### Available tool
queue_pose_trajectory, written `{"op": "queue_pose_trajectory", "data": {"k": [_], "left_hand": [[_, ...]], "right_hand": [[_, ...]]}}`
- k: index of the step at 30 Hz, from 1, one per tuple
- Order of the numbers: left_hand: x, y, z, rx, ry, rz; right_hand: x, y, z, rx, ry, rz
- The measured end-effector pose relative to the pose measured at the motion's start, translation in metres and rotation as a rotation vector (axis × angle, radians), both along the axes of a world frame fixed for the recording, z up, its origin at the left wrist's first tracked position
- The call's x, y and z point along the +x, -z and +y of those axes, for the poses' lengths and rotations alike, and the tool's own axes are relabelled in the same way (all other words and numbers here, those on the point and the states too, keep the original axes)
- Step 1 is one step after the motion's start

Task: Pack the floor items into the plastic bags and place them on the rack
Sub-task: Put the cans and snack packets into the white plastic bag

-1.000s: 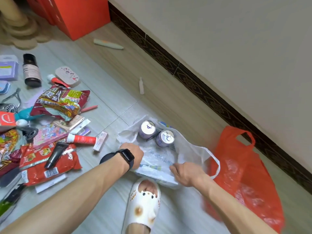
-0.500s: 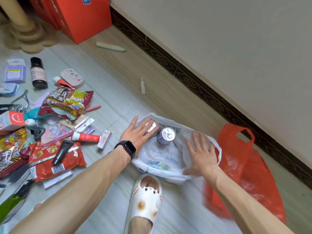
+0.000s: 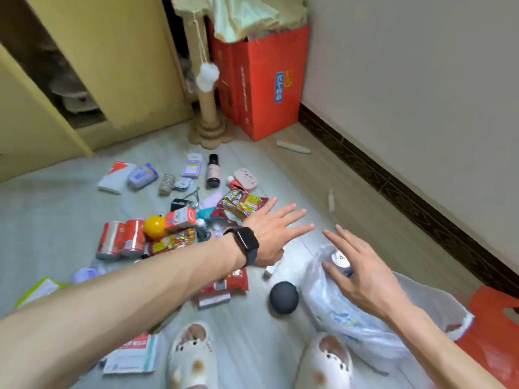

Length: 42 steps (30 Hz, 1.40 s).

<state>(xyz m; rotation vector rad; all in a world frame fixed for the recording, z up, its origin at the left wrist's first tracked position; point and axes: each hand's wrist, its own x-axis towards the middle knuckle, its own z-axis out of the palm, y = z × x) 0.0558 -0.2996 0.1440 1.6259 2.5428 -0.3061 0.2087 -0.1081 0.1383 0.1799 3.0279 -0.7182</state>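
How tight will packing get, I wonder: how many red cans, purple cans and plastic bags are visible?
Red cans: 2
Purple can: 1
Plastic bags: 2
Total: 5

I've lifted both hands off the white bag (image 3: 365, 327); my left hand (image 3: 269, 234) now reaches out spread over the snacks. My right hand (image 3: 362, 276) hovers open above the bag. My head has tipped up, showing the far corner.

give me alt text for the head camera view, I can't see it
Two open, empty hands, left and right, reach over a floor strewn with snacks, cans and toiletries. A white bag holding a can lies under the right hand, beside a red bag.
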Motion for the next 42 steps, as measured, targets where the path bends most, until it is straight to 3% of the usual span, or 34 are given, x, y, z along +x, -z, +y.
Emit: {"op": "queue_pose_trajectory", "data": {"k": [3,7,11,16,20,23,30,32,37,40,42], "left_hand": [[-0.022,-0.035,-0.087,0.055,-0.219,0.021],[-0.032,-0.041,-0.215,0.13,-0.667,-0.015],[-0.009,0.009,-0.331,0.17,-1.052,-0.126],[0.045,0.098,-0.408,0.096,-1.435,-0.325],[0.082,0.152,-0.429,0.349,-1.927,-0.516],[0.1,0.182,-0.435,0.636,-2.138,-0.621],[0.099,0.201,-0.438,0.928,-2.111,-0.728],[0.098,0.193,-0.429,1.006,-2.056,-0.762],[0.069,0.163,-0.38,0.996,-1.628,-0.828],[0.046,0.141,-0.351,0.886,-1.376,-0.865],[0.031,0.132,-0.342,0.804,-1.265,-0.875]], "right_hand": [[-0.044,-0.042,-0.056,-0.015,-0.164,0.081],[-0.095,-0.072,-0.129,0.061,-0.444,0.094],[-0.122,-0.057,-0.199,0.16,-0.687,0.002],[-0.128,0.007,-0.277,0.152,-0.781,-0.127],[-0.118,0.08,-0.335,0.149,-0.856,-0.273],[-0.104,0.132,-0.363,0.212,-0.892,-0.415],[-0.105,0.176,-0.367,0.171,-0.772,-0.523],[-0.104,0.171,-0.369,-0.021,-0.625,-0.545],[-0.115,0.145,-0.371,-0.822,-0.155,-0.702],[-0.126,0.138,-0.362,-0.946,-0.095,-0.585],[-0.131,0.134,-0.352,-0.881,-0.086,-0.512]]}}
